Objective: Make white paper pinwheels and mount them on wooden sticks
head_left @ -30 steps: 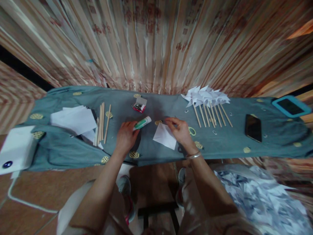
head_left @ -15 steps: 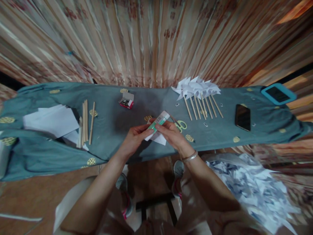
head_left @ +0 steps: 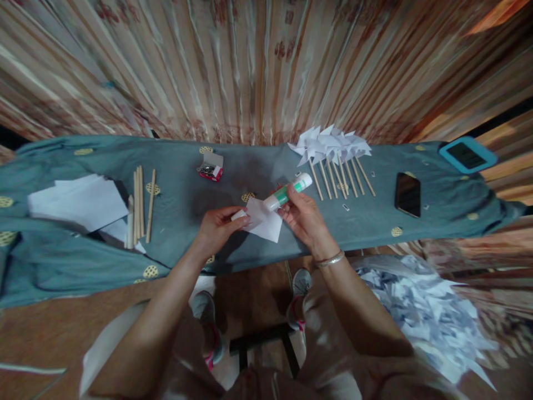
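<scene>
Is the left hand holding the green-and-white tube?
No, the right hand grips the green-and-white tube between thumb and fingers.

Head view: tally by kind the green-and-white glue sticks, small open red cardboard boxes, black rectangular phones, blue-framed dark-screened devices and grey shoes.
Green-and-white glue stick: 1
Small open red cardboard box: 1
Black rectangular phone: 1
Blue-framed dark-screened device: 1
Grey shoes: 2
Total: 6

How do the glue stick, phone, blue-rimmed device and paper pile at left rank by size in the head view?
1. Paper pile
2. Blue-rimmed device
3. Phone and glue stick: too close to rank; the glue stick is longer but slimmer.
</scene>
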Action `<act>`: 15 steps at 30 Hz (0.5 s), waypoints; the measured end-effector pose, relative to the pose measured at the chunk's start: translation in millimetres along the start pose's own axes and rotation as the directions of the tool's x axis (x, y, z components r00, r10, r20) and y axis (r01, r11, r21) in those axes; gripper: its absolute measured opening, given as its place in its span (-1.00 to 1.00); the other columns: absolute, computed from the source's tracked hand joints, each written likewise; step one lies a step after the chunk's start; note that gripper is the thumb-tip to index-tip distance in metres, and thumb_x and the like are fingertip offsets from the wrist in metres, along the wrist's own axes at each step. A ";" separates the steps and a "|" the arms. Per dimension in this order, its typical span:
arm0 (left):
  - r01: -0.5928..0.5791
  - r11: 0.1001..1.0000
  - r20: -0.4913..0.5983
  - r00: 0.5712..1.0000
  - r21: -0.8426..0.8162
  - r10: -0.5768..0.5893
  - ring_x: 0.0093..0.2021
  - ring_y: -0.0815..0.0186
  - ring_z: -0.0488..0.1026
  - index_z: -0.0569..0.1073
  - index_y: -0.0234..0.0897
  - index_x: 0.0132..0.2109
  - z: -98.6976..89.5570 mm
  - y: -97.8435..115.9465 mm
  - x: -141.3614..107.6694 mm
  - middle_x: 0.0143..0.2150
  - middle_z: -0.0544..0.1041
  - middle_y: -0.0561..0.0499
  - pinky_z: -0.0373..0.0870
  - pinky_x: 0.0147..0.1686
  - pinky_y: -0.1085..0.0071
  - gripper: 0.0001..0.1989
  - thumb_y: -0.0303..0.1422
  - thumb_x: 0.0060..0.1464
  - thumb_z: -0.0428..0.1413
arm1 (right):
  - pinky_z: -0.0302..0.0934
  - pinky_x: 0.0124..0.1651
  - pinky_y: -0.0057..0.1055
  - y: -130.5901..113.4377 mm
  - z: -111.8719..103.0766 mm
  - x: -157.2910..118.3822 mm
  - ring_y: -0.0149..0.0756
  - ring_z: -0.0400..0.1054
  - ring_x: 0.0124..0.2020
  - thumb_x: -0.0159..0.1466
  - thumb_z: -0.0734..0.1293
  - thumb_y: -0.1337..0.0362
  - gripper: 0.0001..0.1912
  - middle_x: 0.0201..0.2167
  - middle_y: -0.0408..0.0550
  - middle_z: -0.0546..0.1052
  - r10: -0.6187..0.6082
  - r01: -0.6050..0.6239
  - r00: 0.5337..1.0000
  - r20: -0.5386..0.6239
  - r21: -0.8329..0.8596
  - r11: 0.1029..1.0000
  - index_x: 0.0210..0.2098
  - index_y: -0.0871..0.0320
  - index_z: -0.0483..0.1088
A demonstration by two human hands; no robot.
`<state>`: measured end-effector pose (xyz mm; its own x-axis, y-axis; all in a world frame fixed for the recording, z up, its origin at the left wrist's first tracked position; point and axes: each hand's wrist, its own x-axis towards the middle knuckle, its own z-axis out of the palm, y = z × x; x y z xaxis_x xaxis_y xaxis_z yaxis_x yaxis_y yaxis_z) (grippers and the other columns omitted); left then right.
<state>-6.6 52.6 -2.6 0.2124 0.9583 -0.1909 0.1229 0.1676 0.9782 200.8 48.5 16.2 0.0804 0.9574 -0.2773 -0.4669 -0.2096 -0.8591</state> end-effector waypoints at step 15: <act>-0.276 0.546 0.035 0.912 0.791 0.410 0.18 0.03 0.40 0.48 -0.24 0.12 -41.9 -28.6 9.4 0.19 0.49 -0.15 0.33 0.21 0.00 -0.60 -0.31 0.13 0.09 | 0.46 -0.25 -0.43 7.0 -11.8 7.3 -0.30 0.55 -0.31 0.16 0.46 0.00 -0.71 -0.35 -0.04 0.66 0.181 -0.187 0.980 0.087 0.065 0.980 -0.35 0.09 0.49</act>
<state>-48.8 66.5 -29.0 0.2777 0.9342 0.2240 0.7754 -0.3556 0.5219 208.5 51.7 3.1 -0.0830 0.9171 -0.3898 -0.5300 -0.3719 -0.7621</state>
